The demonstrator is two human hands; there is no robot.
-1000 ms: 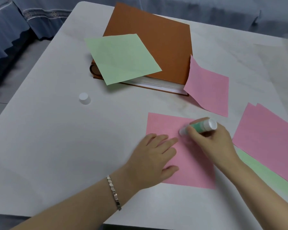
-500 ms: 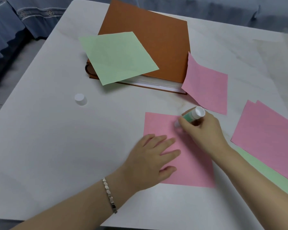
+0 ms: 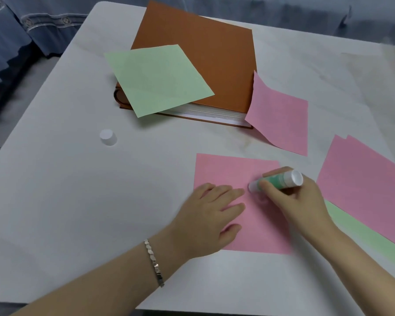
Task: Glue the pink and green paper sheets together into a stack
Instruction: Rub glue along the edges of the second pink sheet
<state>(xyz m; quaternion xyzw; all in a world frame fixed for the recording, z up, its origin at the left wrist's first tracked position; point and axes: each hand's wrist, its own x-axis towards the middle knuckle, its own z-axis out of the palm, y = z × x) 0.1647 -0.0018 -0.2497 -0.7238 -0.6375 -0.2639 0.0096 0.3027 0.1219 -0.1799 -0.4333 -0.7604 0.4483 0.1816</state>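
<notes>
A person's left hand (image 3: 211, 215) lies flat, fingers straight and spread, on the near left part of a pink sheet (image 3: 226, 169), pinning it to the white surface (image 3: 55, 201). The right hand (image 3: 299, 199) grips an uncapped glue stick (image 3: 276, 180), fingers and thumb curled round its green barrel. The stick is tilted low, its long axis running from the white base up at the right down to the tip at the left. That tip meets the paper near the sheet's middle, just beside the left fingertips. The sheet sits square to the person, directly in front of both hands, and its bare far half stretches away from the glue tip toward the far edge. Any further stroke would probably run that way or back toward the right. A green sheet (image 3: 157, 78), a likely next layer, lies well apart to the far left, draped over a brown book (image 3: 203, 42) with one corner hanging past its pages. It is nearer the left hand, which would first have to lift off the paper. Another pink sheet (image 3: 281, 119) leans against the book's right side. More pink sheets (image 3: 363, 183) overlap a green one (image 3: 363, 236) at the right edge, close to the right forearm. The stick's white cap (image 3: 107, 136) stands alone to the left. A metal bracelet (image 3: 154, 262) circles the left wrist.
</notes>
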